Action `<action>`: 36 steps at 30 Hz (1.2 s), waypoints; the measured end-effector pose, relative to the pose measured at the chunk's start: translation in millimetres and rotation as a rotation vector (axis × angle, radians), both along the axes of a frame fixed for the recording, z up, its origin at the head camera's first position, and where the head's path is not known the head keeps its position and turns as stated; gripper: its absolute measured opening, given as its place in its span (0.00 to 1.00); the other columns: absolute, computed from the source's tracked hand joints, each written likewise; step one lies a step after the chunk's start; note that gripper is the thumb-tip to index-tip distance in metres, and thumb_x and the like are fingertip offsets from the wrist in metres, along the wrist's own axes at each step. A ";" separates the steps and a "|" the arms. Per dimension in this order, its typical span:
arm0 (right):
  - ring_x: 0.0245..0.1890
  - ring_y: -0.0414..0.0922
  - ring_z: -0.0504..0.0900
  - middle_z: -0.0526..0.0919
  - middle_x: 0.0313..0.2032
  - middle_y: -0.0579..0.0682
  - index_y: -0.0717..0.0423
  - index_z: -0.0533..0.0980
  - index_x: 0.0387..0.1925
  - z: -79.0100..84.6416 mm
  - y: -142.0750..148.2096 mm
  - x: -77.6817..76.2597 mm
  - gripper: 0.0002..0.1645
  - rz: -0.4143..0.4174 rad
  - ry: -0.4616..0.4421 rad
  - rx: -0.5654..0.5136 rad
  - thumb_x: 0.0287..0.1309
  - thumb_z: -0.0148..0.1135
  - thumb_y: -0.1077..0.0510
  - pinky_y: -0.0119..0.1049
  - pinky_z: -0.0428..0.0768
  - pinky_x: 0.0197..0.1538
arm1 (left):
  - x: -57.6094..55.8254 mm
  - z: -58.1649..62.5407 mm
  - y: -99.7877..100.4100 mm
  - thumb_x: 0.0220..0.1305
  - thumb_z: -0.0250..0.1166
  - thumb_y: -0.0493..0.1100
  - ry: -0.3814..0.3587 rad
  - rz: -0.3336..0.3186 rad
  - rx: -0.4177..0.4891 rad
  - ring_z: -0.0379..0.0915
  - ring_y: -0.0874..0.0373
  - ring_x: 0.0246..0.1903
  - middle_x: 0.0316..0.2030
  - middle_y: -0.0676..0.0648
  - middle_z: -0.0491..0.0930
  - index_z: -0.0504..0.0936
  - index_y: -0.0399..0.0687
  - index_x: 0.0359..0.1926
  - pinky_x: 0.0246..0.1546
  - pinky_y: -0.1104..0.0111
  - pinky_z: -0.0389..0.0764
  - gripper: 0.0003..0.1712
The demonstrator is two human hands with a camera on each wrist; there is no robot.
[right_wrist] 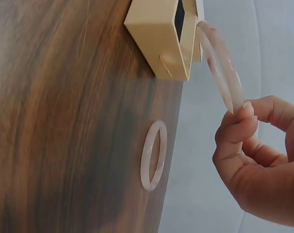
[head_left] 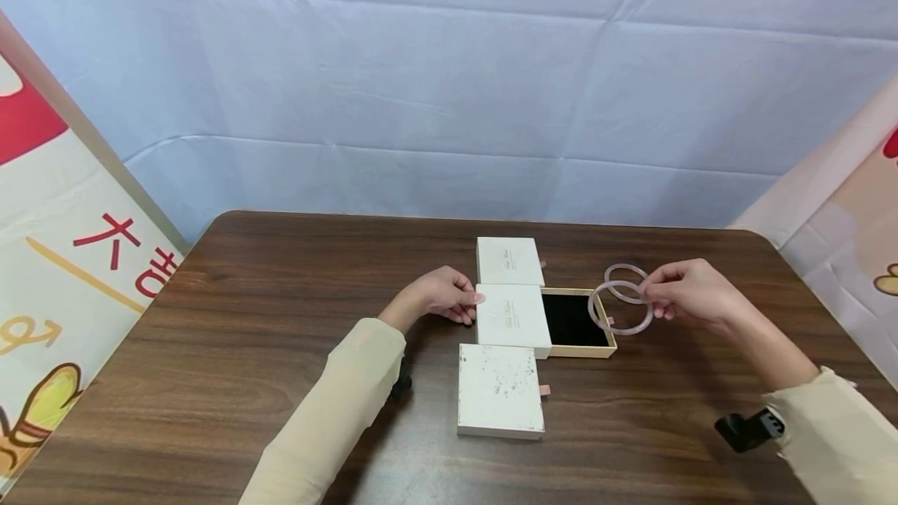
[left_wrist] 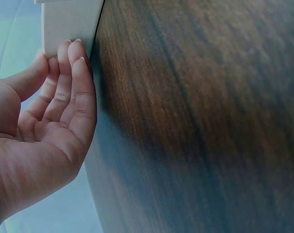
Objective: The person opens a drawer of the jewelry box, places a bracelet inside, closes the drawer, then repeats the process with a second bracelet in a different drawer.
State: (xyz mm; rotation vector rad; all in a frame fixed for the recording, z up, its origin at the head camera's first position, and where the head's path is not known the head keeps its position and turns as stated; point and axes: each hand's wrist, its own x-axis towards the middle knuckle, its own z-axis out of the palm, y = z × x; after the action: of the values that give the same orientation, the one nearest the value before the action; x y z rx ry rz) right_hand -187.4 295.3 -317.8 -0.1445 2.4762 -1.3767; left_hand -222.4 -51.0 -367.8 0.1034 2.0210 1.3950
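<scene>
Right hand (head_left: pixel 693 292) pinches one bangle (right_wrist: pixel 229 60); second bangle (right_wrist: pixel 145 158) lies on table (head_left: pixel 231 333) near it. Open box (head_left: pixel 508 330) left of that hand, left hand (head_left: pixel 447 292) pinching its far end.

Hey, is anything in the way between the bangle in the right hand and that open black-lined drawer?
Nothing visible is. The held bangle overlaps the outer end of the drawer in the head view; the other bangle lies on the table, not between them.

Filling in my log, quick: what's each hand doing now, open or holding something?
Left hand: gripping the middle white box at its end.
Right hand: pinching one pale bangle.
</scene>
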 end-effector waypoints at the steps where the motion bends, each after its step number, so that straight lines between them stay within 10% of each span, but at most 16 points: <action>1: 0.19 0.40 0.75 0.76 0.19 0.50 0.76 0.75 0.34 -0.3 -2.2 -0.1 0.09 0.002 0.003 0.000 0.55 0.56 0.69 0.33 0.76 0.23 | 0.1 -0.1 -0.1 0.63 0.58 0.39 0.002 -0.001 -0.001 0.75 0.59 0.19 0.20 0.45 0.76 0.75 0.37 0.26 0.24 0.70 0.77 0.10; 36: 0.17 0.41 0.76 0.76 0.18 0.51 0.80 0.72 0.35 -11.5 -48.0 0.5 0.11 0.018 -0.035 -0.067 0.52 0.56 0.71 0.33 0.76 0.23 | 0.7 0.3 -1.2 0.63 0.59 0.39 -0.006 0.002 0.000 0.76 0.58 0.20 0.20 0.44 0.77 0.76 0.37 0.27 0.25 0.70 0.78 0.11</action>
State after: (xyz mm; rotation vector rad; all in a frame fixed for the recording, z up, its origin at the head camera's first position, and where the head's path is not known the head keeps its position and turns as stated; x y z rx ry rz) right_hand -186.9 247.3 -329.3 -0.1557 2.3958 -1.4436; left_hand -221.7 -52.2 -367.5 0.0971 2.0168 1.3957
